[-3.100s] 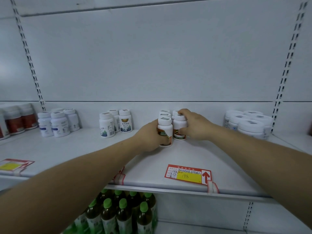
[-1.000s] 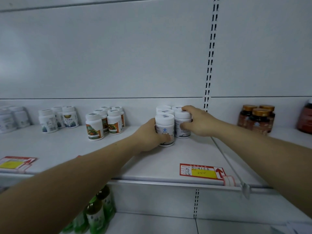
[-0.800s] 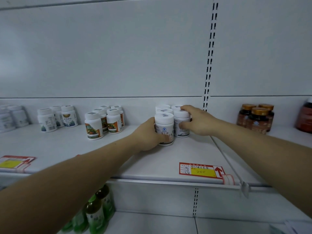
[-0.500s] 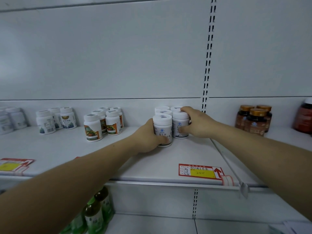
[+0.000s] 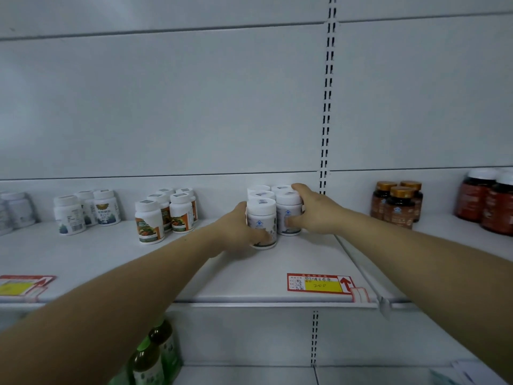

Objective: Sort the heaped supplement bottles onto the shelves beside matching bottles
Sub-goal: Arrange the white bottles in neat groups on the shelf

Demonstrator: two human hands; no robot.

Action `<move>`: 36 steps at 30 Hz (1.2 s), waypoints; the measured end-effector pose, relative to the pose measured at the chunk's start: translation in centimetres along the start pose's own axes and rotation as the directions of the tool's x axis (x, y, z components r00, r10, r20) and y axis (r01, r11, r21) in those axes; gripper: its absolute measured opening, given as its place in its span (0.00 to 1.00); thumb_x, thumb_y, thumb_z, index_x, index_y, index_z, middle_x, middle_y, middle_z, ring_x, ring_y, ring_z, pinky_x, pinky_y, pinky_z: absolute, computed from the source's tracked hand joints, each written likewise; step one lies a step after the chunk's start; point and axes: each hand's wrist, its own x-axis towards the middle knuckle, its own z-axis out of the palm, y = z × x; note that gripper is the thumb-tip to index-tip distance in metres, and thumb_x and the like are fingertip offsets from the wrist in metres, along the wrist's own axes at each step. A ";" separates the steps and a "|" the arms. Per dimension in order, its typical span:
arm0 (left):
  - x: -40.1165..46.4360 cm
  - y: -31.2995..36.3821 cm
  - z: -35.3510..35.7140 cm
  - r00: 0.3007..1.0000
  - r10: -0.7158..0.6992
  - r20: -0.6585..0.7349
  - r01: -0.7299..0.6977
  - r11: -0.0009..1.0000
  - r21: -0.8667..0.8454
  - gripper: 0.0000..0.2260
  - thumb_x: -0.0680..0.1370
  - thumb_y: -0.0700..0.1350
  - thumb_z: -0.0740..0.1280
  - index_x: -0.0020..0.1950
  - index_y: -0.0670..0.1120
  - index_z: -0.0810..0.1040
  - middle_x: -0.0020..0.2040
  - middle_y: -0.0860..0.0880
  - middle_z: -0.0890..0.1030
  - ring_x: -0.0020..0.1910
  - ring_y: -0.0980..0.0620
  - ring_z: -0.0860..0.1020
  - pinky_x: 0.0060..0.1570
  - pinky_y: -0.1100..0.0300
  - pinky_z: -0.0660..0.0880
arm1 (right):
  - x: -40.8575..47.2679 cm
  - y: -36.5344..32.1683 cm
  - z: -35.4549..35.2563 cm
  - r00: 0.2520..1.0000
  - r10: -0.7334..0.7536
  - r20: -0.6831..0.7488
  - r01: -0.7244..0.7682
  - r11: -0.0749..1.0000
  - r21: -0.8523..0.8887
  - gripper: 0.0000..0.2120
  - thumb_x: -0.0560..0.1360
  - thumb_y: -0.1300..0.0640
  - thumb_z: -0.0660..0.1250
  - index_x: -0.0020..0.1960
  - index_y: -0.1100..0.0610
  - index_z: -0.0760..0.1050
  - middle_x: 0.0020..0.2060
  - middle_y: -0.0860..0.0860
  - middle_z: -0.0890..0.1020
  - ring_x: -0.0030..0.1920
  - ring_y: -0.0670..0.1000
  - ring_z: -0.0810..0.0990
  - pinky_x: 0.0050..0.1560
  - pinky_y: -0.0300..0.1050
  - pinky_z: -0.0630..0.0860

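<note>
Reaching forward, both arms outstretched | left hand [image 5: 238, 232] grip wraps front white bottle [image 5: 261, 222] | right hand [image 5: 313, 209] grip wraps neighbouring bottle [image 5: 288, 215]

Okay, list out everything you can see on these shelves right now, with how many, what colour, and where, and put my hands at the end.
Blue-logo bottles: five visible, white, shelf centre, two front ones held.
Orange-label bottles: four visible, white, left of centre.
Green-label bottles: three, white, further left.
Pale bottles: blurred, count unclear, far left edge.
Amber bottles: three, brown with gold caps, right bay.
Dark red jars: two, white lids, far right.
Price tag: one, red and yellow, shelf front edge.
Second price tag: one, red and yellow, left edge.
Green drink bottles: several, lower shelf, left.
Shelf: white.
Left hand: grip on front-left bottle.
Right hand: grip on front-right bottle.
</note>
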 end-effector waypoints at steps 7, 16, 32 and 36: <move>-1.4 1.7 -2.2 0.995 0.093 -0.041 -0.081 0.970 0.231 0.33 0.75 0.50 0.70 0.75 0.49 0.57 0.73 0.48 0.65 0.64 0.51 0.69 0.56 0.61 0.64 | -1.9 -0.3 -4.5 0.998 0.037 -0.055 -0.047 0.980 -0.191 0.35 0.75 0.44 0.67 0.76 0.53 0.57 0.73 0.54 0.64 0.71 0.55 0.65 0.66 0.45 0.64; -2.1 7.4 0.8 0.938 0.348 -0.002 -0.323 0.873 0.365 0.34 0.75 0.54 0.68 0.77 0.51 0.56 0.76 0.51 0.60 0.72 0.50 0.63 0.65 0.60 0.61 | -6.4 4.7 -12.2 0.956 0.191 -0.225 -0.241 0.944 -0.224 0.29 0.78 0.48 0.64 0.75 0.52 0.60 0.71 0.55 0.67 0.68 0.57 0.68 0.64 0.46 0.65; 6.4 16.2 17.8 0.999 0.046 0.028 -0.048 0.995 0.083 0.39 0.74 0.49 0.71 0.78 0.48 0.52 0.74 0.46 0.64 0.67 0.47 0.69 0.55 0.58 0.69 | -5.2 21.6 -14.6 0.989 0.148 -0.026 -0.150 0.980 -0.134 0.34 0.76 0.54 0.67 0.77 0.50 0.55 0.72 0.55 0.65 0.67 0.56 0.70 0.62 0.46 0.69; 7.3 17.8 20.3 0.999 0.033 -0.029 -0.032 0.999 0.032 0.26 0.74 0.44 0.71 0.69 0.45 0.65 0.64 0.45 0.74 0.56 0.48 0.74 0.53 0.56 0.73 | -4.0 23.5 -14.2 0.999 0.043 0.002 -0.043 0.998 -0.034 0.28 0.74 0.53 0.70 0.71 0.49 0.63 0.63 0.53 0.73 0.56 0.52 0.74 0.54 0.44 0.70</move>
